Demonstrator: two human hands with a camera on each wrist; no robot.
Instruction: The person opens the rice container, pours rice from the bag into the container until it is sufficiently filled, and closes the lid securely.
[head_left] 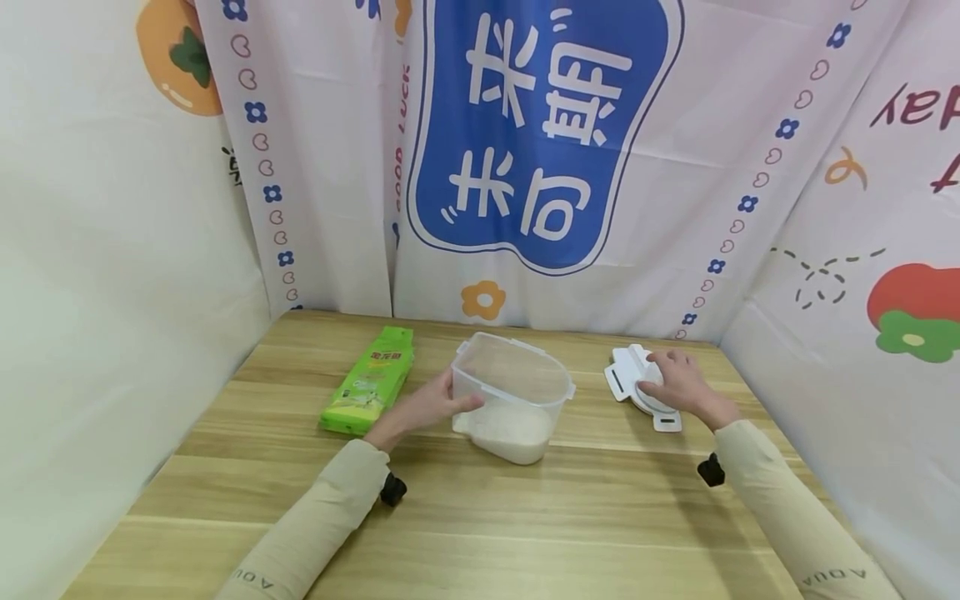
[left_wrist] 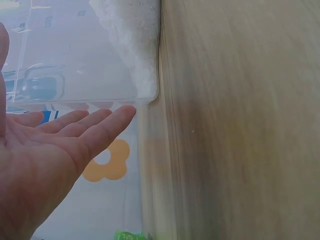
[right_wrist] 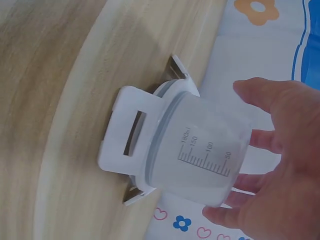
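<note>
clear plastic container (head_left: 513, 392), part full of white rice (head_left: 510, 429), sits mid-table and is likely bottom-heavy with slick walls; the left hand (head_left: 431, 406) lies flat-fingered on its side. further right, the right hand (head_left: 678, 383) curls round a light, stiff measuring cup (right_wrist: 202, 157) on the white lid (head_left: 626, 379), mostly hiding it in the head view.

A clear plastic rectangular container (head_left: 513, 385) sits tilted near the middle of the wooden counter (head_left: 480, 517), open-topped, with white rice (head_left: 510, 432) heaped in its lower near corner. To its right lies a white plastic lid with snap-lock flaps (head_left: 628, 382), flat on the counter; a translucent measuring cup with printed graduations (right_wrist: 205, 155) stands on it.
</note>
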